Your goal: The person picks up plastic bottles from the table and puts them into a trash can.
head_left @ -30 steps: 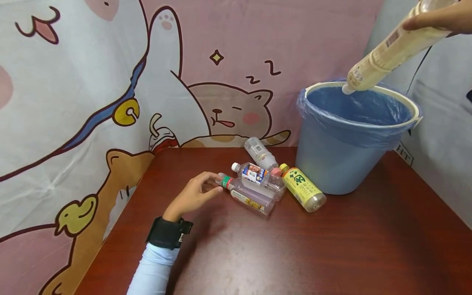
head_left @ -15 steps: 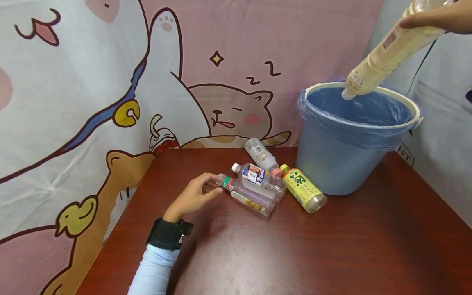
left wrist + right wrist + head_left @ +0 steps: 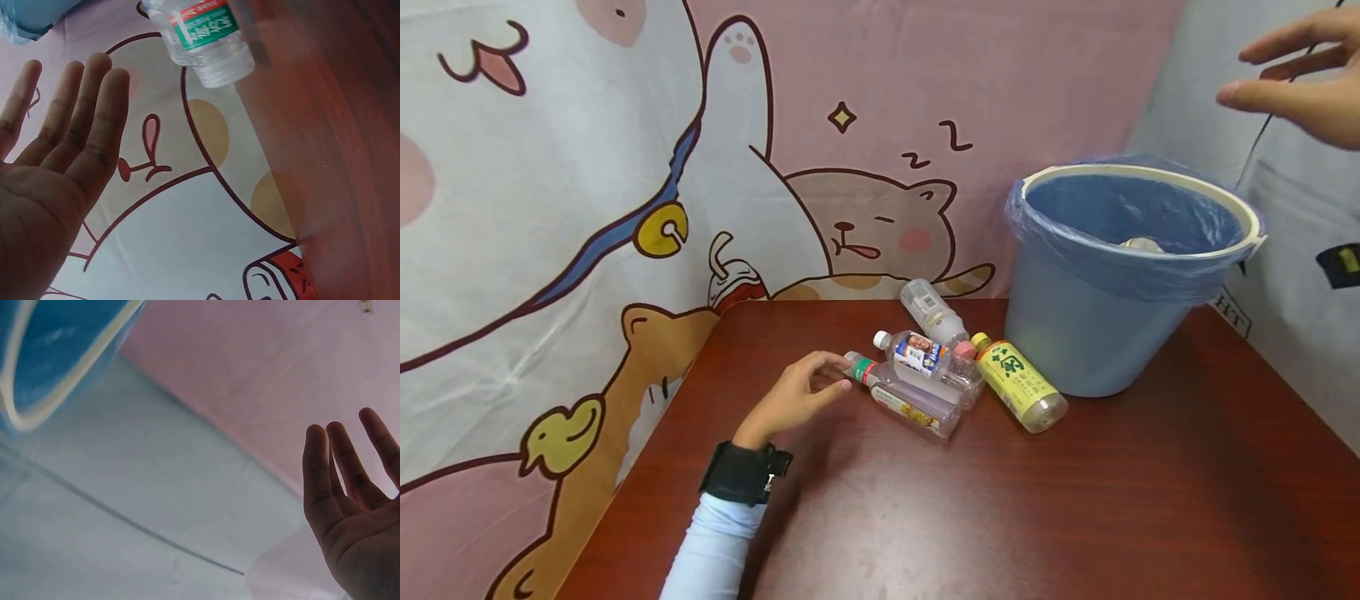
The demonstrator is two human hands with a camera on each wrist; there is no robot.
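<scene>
A: How is the right hand (image 3: 1303,79) held?

B: It is raised above the far right of the bucket (image 3: 1090,325), fingers spread and straight; nothing is gripped. In the right wrist view the palm (image 3: 359,512) is seen bare, with the bucket rim (image 3: 69,375) at the upper left.

A: And the left hand (image 3: 793,396)?

B: It is laid on the table (image 3: 1000,517) at the left of the bottles, fingers loosely extended, and nothing is grasped. Its fingertips are seen just beside the cap of the nearest bottle (image 3: 906,402); whether they touch it cannot be told. In the left wrist view the fingers (image 3: 75,119) are shown straight, with a green-labelled bottle (image 3: 206,37) beyond them.

A: Where are the other bottles placed?

B: Three more are laid in a cluster near the bucket's left base: a blue-labelled one (image 3: 928,360), a clear one (image 3: 931,310) farther back, and a yellow one (image 3: 1018,382) at the right. A pale object (image 3: 1141,244) is seen inside the bucket.
</scene>
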